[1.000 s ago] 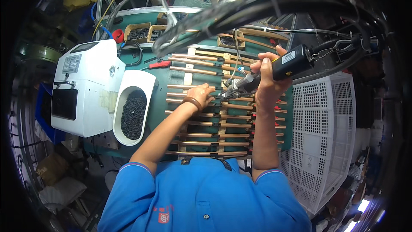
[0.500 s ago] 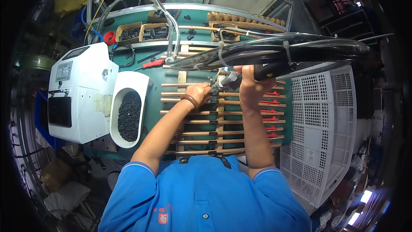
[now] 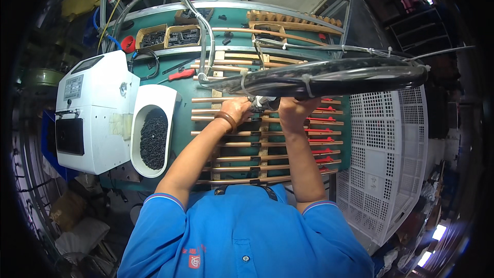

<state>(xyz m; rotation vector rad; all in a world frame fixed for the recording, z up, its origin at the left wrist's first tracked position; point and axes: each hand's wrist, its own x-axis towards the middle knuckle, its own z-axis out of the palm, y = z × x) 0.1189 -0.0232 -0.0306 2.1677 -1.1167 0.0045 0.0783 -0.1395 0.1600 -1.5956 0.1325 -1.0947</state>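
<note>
Copper-coloured bars (image 3: 231, 144) lie side by side across the green table, with small black parts (image 3: 256, 144) along their middle and red pieces (image 3: 322, 140) near their right ends. My right hand (image 3: 296, 112) is closed round a power screwdriver (image 3: 264, 104), whose metal front end shows low over the bars; its upper part is hidden by the hose bundle. Close to that metal end, my left hand (image 3: 236, 111), with a brown bracelet at the wrist, has its fingers curled down at a bar. What those fingers grip is hidden.
A thick black hose bundle (image 3: 334, 77) crosses above my right hand. To the left stand a white machine (image 3: 98, 123) and a white trough (image 3: 136, 146) of dark screws. A red-handled hand screwdriver (image 3: 181, 74) lies beyond. Cardboard boxes (image 3: 183, 44) hold black parts; a white perforated crate (image 3: 381, 170) stands right.
My right hand has come down and a little left with the power screwdriver, and the hose bundle has dropped with it. My left hand has hardly moved.
</note>
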